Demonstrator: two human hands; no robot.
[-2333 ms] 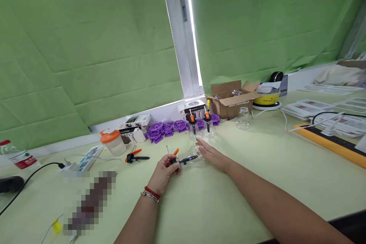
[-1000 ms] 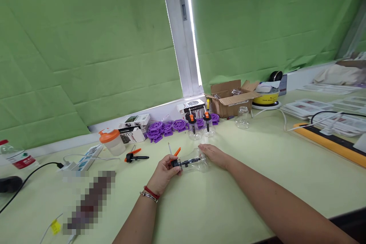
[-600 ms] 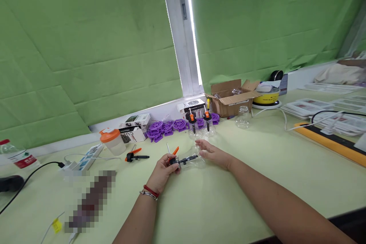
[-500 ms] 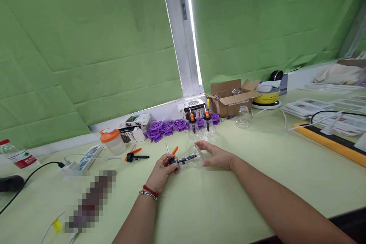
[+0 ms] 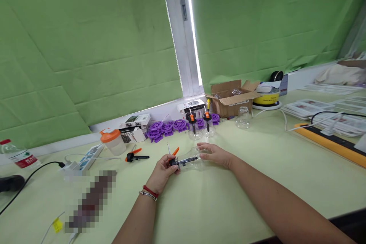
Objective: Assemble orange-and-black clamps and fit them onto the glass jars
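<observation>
My left hand [image 5: 163, 170] grips the black pump head [image 5: 174, 161] with an orange lever and a thin metal spout. Its black tube reaches into a clear bottle [image 5: 193, 157], which lies on its side above the table. My right hand [image 5: 215, 154] is closed round the wide base of that bottle. Behind them stand two similar clear bottles [image 5: 195, 134] with black and orange pump heads. A loose pump head [image 5: 136, 156] lies left of my left hand. An uncapped clear bottle [image 5: 243, 118] stands to the right.
Purple plastic parts [image 5: 166, 126] and small printed boxes [image 5: 134, 134] line the wall. An open cardboard box [image 5: 233, 101] is at the back right. An orange-lidded cup [image 5: 113, 142], a power strip [image 5: 91, 157] and a drink bottle [image 5: 21, 156] stand left. A yellow-and-black bar [image 5: 328, 143] lies right.
My right hand's fingers have shifted slightly on the bottle's base. The bottle and pump head have tilted a little; my left hand keeps its hold.
</observation>
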